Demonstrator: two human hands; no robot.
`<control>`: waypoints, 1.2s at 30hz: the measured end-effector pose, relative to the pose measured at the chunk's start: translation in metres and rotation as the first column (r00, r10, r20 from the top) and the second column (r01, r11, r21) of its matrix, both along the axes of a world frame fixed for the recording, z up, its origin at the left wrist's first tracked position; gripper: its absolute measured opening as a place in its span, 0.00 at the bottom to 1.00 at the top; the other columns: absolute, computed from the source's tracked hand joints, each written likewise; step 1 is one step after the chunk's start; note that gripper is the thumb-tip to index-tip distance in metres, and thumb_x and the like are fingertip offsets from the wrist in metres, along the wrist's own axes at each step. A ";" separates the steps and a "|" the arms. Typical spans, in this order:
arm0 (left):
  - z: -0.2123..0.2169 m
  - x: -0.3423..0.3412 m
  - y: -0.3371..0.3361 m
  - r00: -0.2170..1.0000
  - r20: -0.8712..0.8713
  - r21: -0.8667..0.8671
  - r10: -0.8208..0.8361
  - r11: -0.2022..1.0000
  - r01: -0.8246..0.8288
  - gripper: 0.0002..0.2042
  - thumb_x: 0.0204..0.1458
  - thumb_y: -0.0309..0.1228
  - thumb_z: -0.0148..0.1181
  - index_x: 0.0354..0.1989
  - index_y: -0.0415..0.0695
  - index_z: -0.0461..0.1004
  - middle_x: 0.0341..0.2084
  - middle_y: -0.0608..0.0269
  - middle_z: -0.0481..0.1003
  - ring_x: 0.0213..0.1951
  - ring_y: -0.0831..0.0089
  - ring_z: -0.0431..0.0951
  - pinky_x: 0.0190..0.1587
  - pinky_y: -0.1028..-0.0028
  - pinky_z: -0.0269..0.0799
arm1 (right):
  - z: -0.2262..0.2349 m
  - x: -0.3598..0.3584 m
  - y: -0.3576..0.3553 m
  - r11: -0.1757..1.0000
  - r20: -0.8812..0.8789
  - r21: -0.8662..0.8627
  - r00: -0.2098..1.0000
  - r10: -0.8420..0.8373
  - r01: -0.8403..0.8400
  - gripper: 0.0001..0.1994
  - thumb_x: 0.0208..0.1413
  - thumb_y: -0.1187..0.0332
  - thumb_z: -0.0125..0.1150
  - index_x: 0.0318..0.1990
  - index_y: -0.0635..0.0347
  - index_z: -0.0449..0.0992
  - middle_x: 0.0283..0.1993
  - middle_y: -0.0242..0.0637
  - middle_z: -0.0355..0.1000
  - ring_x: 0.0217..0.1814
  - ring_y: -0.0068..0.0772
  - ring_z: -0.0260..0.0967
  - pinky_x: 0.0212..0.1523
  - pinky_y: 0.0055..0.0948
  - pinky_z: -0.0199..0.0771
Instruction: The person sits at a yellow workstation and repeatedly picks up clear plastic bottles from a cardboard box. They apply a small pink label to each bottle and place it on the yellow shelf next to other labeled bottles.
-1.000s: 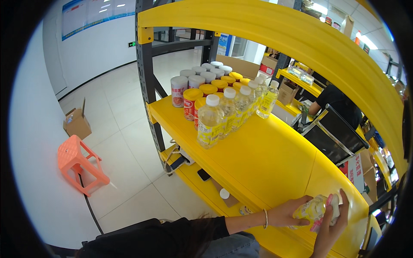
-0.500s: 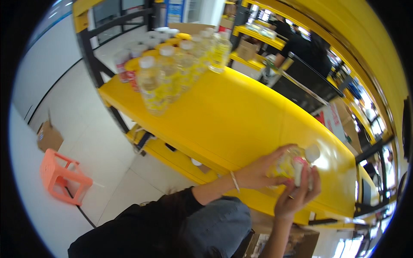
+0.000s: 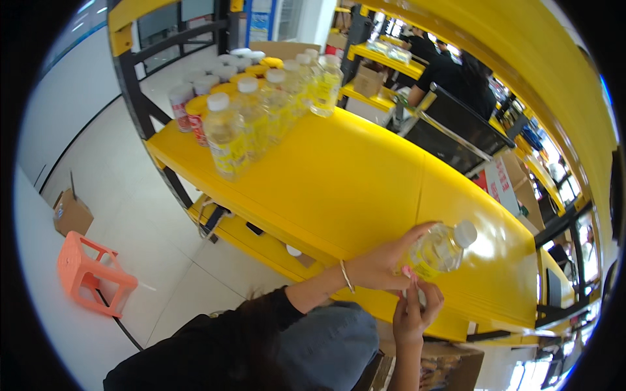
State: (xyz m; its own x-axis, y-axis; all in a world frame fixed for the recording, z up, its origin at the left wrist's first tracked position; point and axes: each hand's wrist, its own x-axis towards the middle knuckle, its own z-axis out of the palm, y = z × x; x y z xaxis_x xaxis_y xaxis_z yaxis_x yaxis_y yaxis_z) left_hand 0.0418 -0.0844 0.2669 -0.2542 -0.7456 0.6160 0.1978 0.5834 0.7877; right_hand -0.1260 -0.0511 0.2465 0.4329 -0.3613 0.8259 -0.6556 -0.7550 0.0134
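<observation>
where the yellow shelf (image 3: 326, 189) starts at left, white-lidded cans (image 3: 180, 107) wear pale labels with red print, and yellow-lidded cans (image 3: 196, 122) red ones with white marks. next, clear bottles (image 3: 225, 142) with white caps have yellow labels, their lettering blurred. the left hand (image 3: 381, 264) has its fingers wrapped around a held bottle (image 3: 442, 249), tilted above the shelf, yellow label partly covered. the right hand (image 3: 418, 313) pinches a pink-and-white piece (image 3: 408, 272) beside it; a second ago those fingers were by the cap, now uncovered. farther right, a white panel (image 3: 499, 181) bears red characters.
</observation>
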 end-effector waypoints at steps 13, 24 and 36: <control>0.005 -0.008 0.002 0.997 0.067 0.102 0.047 0.993 -0.054 0.40 0.48 0.46 0.60 0.66 0.43 0.46 0.62 0.51 0.53 0.64 0.59 0.52 0.64 0.67 0.46 | 0.046 -0.020 0.001 0.985 0.506 0.153 0.850 -0.148 0.080 0.22 0.60 0.61 0.49 0.56 0.67 0.64 0.53 0.52 0.63 0.51 0.48 0.64 0.50 0.37 0.67; 0.002 -0.014 -0.004 0.986 0.120 0.012 0.118 0.993 -0.121 0.39 0.52 0.40 0.58 0.67 0.45 0.41 0.63 0.48 0.51 0.63 0.54 0.52 0.63 0.64 0.47 | 0.082 0.015 -0.008 0.939 0.236 0.340 0.971 -0.027 -0.057 0.26 0.63 0.58 0.42 0.62 0.69 0.54 0.63 0.58 0.52 0.65 0.55 0.49 0.62 0.43 0.49; 0.002 -0.015 -0.001 0.999 0.035 0.103 0.019 0.994 -0.023 0.41 0.50 0.42 0.57 0.68 0.47 0.39 0.64 0.46 0.45 0.64 0.51 0.49 0.63 0.60 0.46 | 0.000 0.000 -0.001 0.867 -0.080 0.460 0.981 -0.176 0.193 0.27 0.63 0.56 0.39 0.61 0.68 0.53 0.64 0.63 0.49 0.66 0.63 0.45 0.65 0.48 0.45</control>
